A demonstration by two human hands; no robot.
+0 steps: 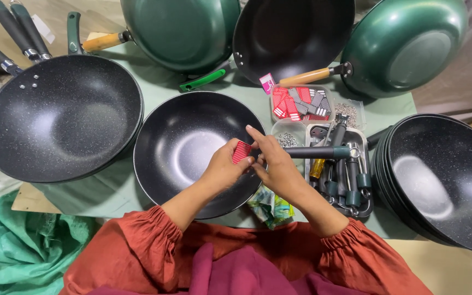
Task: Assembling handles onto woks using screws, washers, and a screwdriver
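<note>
Head view: left hand (222,166) fingers pinched on red tag (241,152)

Both forearms come up from six o'clock in gathered rust-red sleeves and converge toward the centre of the view, the left slanting toward one o'clock, the right toward eleven. The left hand (224,166) is curled, thumb and fingers pinched together at its two o'clock tip. The right hand (276,164) lies just beside it, touching at the fingertips, its index finger stretched toward eleven o'clock, the other fingers bent in a closed grip.
</note>
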